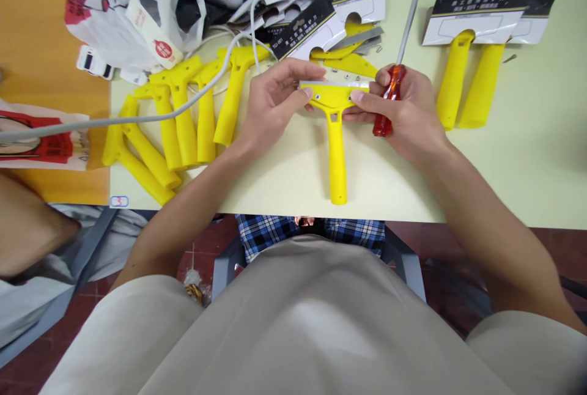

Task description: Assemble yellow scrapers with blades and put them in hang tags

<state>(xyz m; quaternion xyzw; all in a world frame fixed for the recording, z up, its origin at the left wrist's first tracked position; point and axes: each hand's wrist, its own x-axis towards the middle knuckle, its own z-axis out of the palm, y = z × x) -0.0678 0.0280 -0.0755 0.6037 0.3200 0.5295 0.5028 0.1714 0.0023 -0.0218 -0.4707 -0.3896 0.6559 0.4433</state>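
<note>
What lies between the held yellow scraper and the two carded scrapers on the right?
In the head view: the right hand and the red-handled screwdriver it holds.

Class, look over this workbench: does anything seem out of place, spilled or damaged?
Two things stand out. A grey cable crosses in front of the yellow handles, looking untidy and possibly in the way. Small metal bits lie loose beyond the scraper, where they might get lost. Nothing looks clearly damaged.

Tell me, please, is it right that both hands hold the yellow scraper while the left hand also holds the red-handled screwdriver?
Not quite: in the head view, the red-handled screwdriver is in the right hand, not the left hand. Both hands do hold the yellow scraper.
</note>
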